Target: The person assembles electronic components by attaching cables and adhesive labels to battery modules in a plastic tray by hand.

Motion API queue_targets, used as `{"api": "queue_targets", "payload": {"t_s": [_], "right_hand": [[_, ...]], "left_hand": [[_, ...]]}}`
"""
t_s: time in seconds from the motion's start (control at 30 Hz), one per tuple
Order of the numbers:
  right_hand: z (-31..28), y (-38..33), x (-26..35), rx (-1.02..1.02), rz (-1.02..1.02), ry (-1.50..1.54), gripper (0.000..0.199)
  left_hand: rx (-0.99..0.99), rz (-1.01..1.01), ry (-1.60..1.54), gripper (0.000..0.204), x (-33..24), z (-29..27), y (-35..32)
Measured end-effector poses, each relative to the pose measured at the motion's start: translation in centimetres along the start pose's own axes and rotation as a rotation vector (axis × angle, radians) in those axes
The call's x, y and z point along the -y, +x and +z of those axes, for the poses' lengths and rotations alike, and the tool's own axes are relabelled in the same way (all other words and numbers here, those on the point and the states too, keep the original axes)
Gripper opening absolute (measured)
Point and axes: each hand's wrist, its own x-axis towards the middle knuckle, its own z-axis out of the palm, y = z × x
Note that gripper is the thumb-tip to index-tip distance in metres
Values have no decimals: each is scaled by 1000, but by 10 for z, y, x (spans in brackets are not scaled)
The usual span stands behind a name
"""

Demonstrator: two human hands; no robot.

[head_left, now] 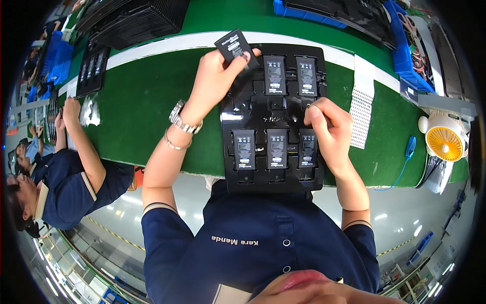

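Between its thumb and fingers, my left hand (216, 76) grips a flat black phone battery (231, 42), raised and tilted over the far left corner of a black plastic tray (238, 119). In the tray lie several like batteries; one is the far middle battery (275, 76), another the near middle battery (277, 148). The far left slot is partly hidden by my left hand. Over the tray's right edge, my right hand (331, 126) is closed in a pinch, near the far right battery (307, 76). Whatever its fingertips hold is too small to tell.
Right of the tray lies a white sheet with rows of small dark marks (361, 109). Beyond it are a blue cable (410, 148), a white-and-orange fan (444, 142) and a blue bin (412, 61). Stacked black trays (136, 20) stand far left. A co-worker (66, 177) sits at left.
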Motion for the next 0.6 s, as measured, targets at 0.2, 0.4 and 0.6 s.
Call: {"api": "queue_targets", "payload": {"t_s": [0.2,0.4,0.6], "right_hand": [[-3,3,7,-44,-579,-259,15],[6,-3,-4,-69,-775,-394,18],[13,-4,-4,-37,-785,-455,19]], "left_hand": [[236,-448,-859,28,-40,23,-48],[236,-549,-970,23,-39,32,-59],[257,-569,-1077,19,-38,26,-64]]}}
